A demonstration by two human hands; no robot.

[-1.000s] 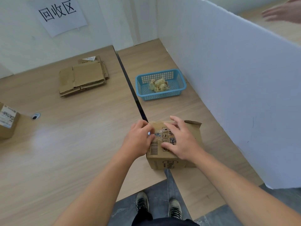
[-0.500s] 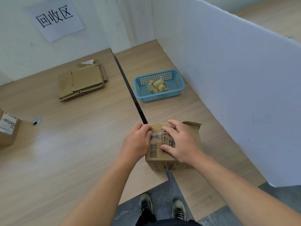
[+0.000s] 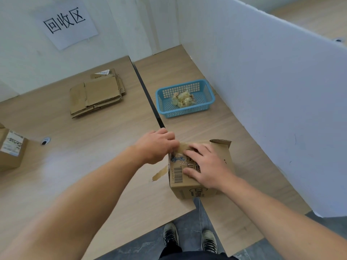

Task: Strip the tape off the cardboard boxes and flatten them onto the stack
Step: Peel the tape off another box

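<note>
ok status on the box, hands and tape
Left hand pinching tape at box edge. Right hand flat on top, holding it down. Nothing in the way.

Two bare hands close together, forearms reaching forward.
Knuckles-up left hand (image 3: 155,145), fingers curled under and pinching tape (image 3: 160,172) just beside the right hand's fingertips, loose end hanging below the left wrist; right hand (image 3: 204,164) flat, palm down, fingers spread and straight, pressing on the box (image 3: 206,190), thumb stuck out leftward, nearer the body than the left hand; both forearms bare, converging from the lower corners.
</note>
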